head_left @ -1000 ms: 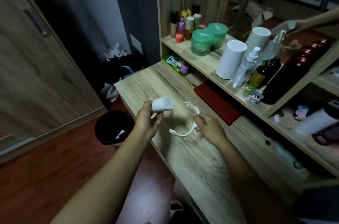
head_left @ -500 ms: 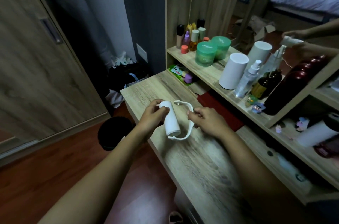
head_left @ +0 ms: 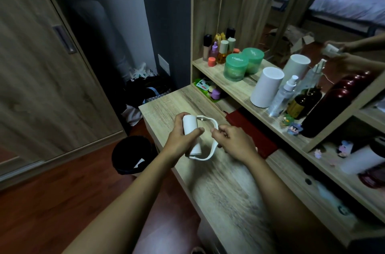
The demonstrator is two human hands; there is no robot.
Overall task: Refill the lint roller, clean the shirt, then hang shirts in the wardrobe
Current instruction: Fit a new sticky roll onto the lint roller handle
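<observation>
Over the wooden desk (head_left: 225, 187), my left hand (head_left: 180, 139) grips a white refill roll (head_left: 191, 135). The roll sits inside the white C-shaped lint roller frame (head_left: 210, 149), its lower end at the frame's bottom arm. My right hand (head_left: 233, 141) pinches the frame's curved side. The frame's top arm (head_left: 205, 118) stands just above the roll's upper end. No shirt is in view. The wardrobe door (head_left: 41, 78) fills the left side and is closed.
A black bin (head_left: 131, 154) stands on the floor left of the desk. The shelf (head_left: 239, 87) above holds green jars, white cylinders, spray bottles and dark bottles. A red book (head_left: 252, 130) lies right of my hands. A mirror behind reflects my hands and a bed.
The roll was held apart from the frame with its open end up. My left hand turned it and brought it into the frame, and my right hand shifted its grip on the frame's side.
</observation>
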